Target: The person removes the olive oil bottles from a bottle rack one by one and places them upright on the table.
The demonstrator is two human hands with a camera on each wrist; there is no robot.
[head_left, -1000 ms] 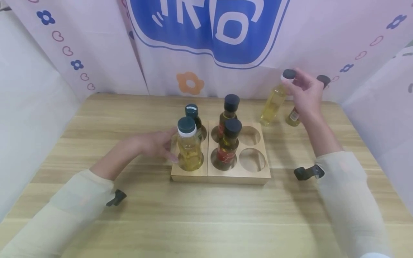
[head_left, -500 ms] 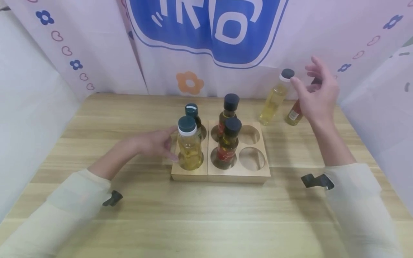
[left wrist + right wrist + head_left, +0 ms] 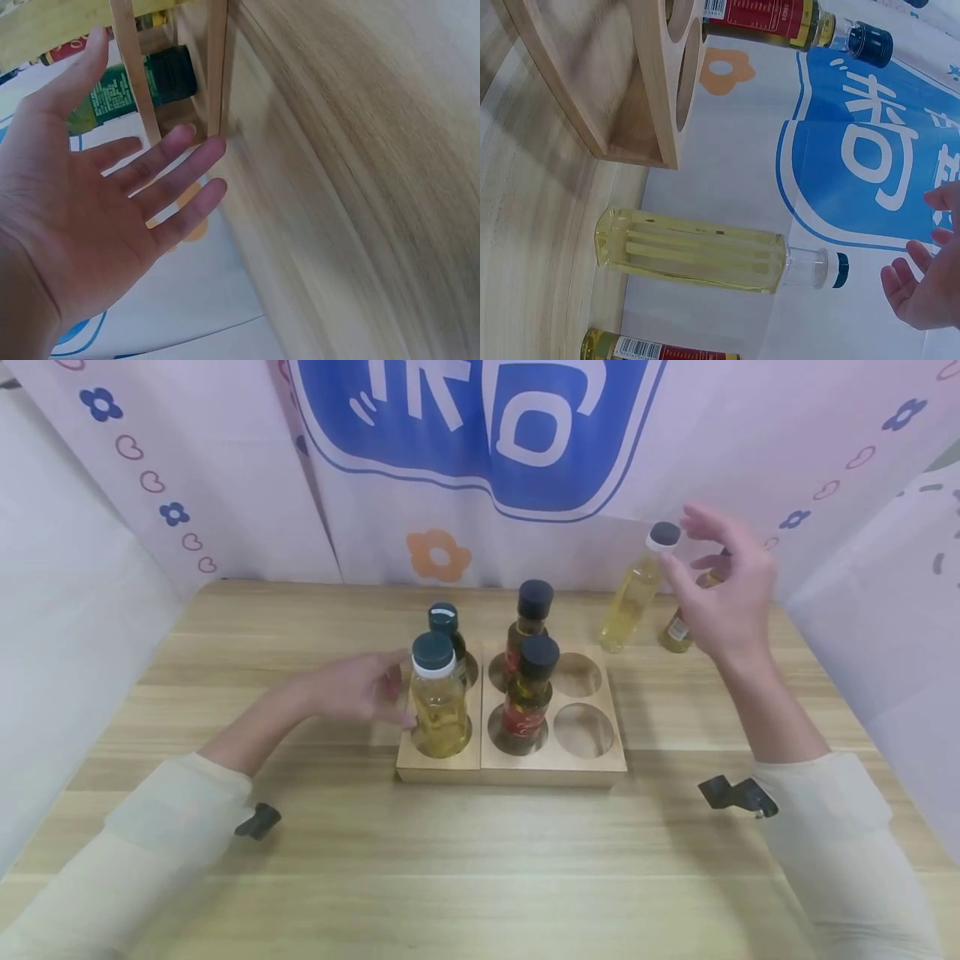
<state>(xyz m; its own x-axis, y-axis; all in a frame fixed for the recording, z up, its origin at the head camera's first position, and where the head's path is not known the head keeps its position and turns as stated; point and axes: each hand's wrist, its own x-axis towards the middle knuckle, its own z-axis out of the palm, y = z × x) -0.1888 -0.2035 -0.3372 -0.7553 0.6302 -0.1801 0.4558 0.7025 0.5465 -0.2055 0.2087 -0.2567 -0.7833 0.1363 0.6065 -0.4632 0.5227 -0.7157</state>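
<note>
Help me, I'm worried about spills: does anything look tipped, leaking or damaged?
Nothing stands out. Four bottles stand in the wooden rack; a pale bottle and a red-labelled bottle stand on the table beside it. Both lean in the head view, probably from camera angle. I see no spill or damage.

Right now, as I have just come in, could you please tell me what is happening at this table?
A person's right hand is beside a tall bottle of yellow liquid; another bottle is partly hidden behind that hand. The left hand is at the left side of the wooden rack. Four bottles stand in its left and middle columns. Neither hand grips anything.
</note>
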